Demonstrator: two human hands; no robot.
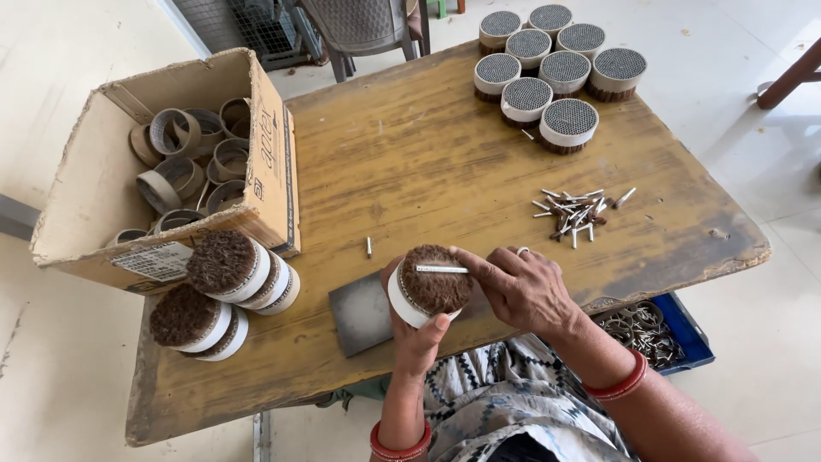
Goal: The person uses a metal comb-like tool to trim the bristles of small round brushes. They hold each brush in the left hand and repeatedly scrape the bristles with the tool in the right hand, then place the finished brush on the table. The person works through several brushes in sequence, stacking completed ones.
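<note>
My left hand grips a round bundle of thin brown-tipped sticks bound in a white paper ring, held tilted just above a grey metal plate. My right hand, with a ring on one finger, lays a thin white stick across the bundle's top with its fingertips. A loose pile of short white sticks lies on the wooden table beyond my right hand. One single stick lies near the plate.
A cardboard box of empty paper rings stands at the left. Several brown-topped bundles lie stacked before it. Several grey-topped bundles stand at the far right. A blue tray of rings sits below the table's right edge; a chair stands beyond.
</note>
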